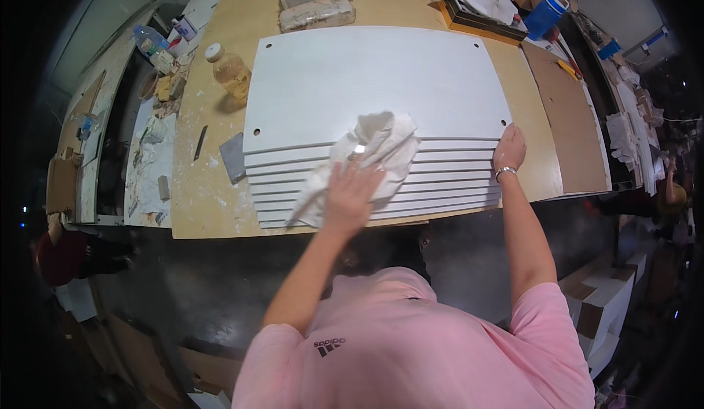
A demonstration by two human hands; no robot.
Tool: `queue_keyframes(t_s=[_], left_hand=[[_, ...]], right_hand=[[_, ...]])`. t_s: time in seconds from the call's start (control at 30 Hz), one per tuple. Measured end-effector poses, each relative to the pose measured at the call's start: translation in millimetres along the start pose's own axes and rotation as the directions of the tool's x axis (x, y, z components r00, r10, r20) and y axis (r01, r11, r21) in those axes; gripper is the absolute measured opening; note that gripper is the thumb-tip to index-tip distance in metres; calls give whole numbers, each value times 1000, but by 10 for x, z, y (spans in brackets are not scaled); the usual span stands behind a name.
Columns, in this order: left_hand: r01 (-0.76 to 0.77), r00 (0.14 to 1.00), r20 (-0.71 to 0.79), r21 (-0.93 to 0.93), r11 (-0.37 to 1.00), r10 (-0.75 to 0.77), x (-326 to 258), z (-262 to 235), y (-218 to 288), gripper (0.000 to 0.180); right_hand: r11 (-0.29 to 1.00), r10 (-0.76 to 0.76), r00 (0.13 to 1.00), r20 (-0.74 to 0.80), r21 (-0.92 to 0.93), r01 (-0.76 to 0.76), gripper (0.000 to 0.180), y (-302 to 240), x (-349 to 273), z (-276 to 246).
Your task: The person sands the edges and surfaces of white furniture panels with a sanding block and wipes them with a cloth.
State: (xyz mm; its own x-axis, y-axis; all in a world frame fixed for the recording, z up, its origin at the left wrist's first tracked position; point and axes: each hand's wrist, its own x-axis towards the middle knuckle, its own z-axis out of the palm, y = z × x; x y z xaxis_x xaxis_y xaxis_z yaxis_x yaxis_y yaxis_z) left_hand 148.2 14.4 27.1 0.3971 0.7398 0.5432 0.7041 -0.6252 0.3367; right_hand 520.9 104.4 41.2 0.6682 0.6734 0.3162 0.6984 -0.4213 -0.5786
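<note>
A stack of several white panels lies on the worktable, their near edges stepped like a fan. Small dark holes mark the top panel's corners. My left hand presses a crumpled white cloth against those stepped edges, near the middle. The cloth spreads under the fingers and up onto the top panel, hiding part of the edges. At the stack's right side, my right hand grips the near corner of the top panels; its fingertips are partly hidden. A bracelet circles the right wrist.
A jar of yellowish liquid and a grey sanding pad sit left of the stack. Behind it lie two wrapped blocks. A blue jug and a cloth-topped tray stand at the back right. Other people are at both sides.
</note>
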Motion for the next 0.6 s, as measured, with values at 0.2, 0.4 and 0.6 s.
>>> queue_keyframes(t_s=[0.2, 0.4, 0.6], left_hand=[[337, 908, -304, 119, 934, -288, -833, -1053, -1150, 40], [271, 944, -193, -2, 962, -267, -458, -382, -217, 43], [180, 982, -110, 277, 944, -155, -926, -830, -1063, 47]], right_hand=[[1000, 24, 1000, -6, 3, -24, 46, 76, 53, -88], [998, 40, 999, -1, -45, -40, 46, 147, 38, -5], [1000, 16, 1000, -13, -26, -16, 48, 197, 91, 22]])
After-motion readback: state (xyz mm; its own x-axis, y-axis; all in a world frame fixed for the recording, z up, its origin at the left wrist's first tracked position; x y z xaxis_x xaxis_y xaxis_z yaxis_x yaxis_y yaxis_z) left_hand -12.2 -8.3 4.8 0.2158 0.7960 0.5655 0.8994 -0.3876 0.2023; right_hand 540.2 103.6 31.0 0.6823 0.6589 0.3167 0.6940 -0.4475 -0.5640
